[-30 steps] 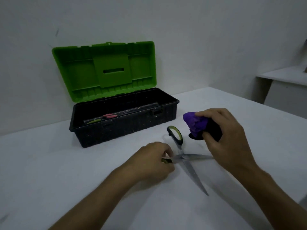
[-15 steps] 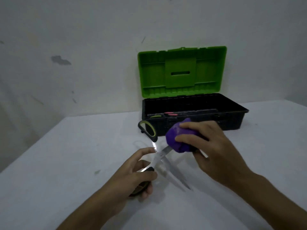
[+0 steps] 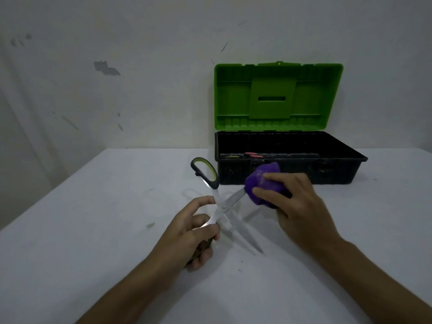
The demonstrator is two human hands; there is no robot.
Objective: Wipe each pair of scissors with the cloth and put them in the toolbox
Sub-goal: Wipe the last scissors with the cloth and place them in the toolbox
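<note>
Scissors: the scissors (image 3: 223, 206) lay spread open in an X above the white table (image 3: 93, 230), just in front of the toolbox; one blade pointed toward the person and to the right, the other ran up-right into the cloth.
Upper handle: the black-and-green loop stood free, pointing away and left.
Left hand: the left hand (image 3: 194, 232) curled round the lower handle.
Cloth: the purple cloth (image 3: 261, 183) covered the far blade's end.
Right hand: the right hand (image 3: 294, 202) gripped the cloth, fingers bent over it.
Toolbox: the black toolbox (image 3: 289, 169) stood open, green lid upright, with other handles lying inside.

Scissors' (image 3: 222, 208) upper blade tip under the cloth (image 3: 263, 183).
</note>
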